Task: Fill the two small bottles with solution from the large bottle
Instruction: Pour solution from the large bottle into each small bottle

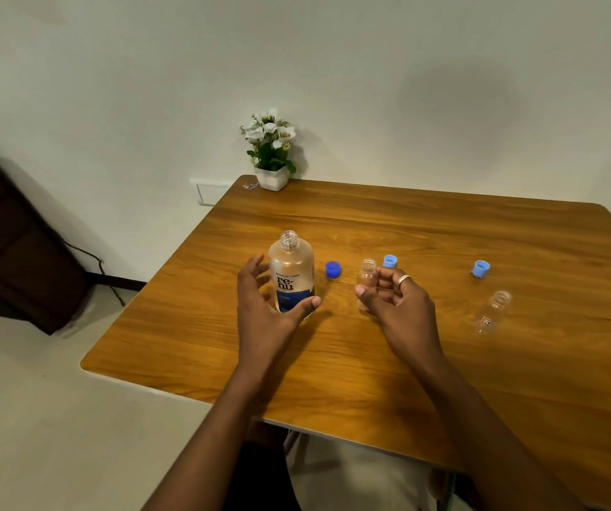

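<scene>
Wooden table (444, 252)'s slick: your open left hand (263, 311) could topple the uncapped large bottle (291, 274); right hand (396, 300) loosely curled, empty.

The large bottle (291, 274) reads "re-nu" on its label; smaller print there is illegible.

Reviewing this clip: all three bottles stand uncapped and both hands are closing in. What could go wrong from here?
1. The large bottle is open; the left hand, spread around it and not yet gripping, might knock it and spill solution.
2. The small bottle by the right hand has a narrow neck, so pouring may overshoot onto the table.
3. The second small bottle stands alone near the right, where a forearm sweep could tip it.
</scene>
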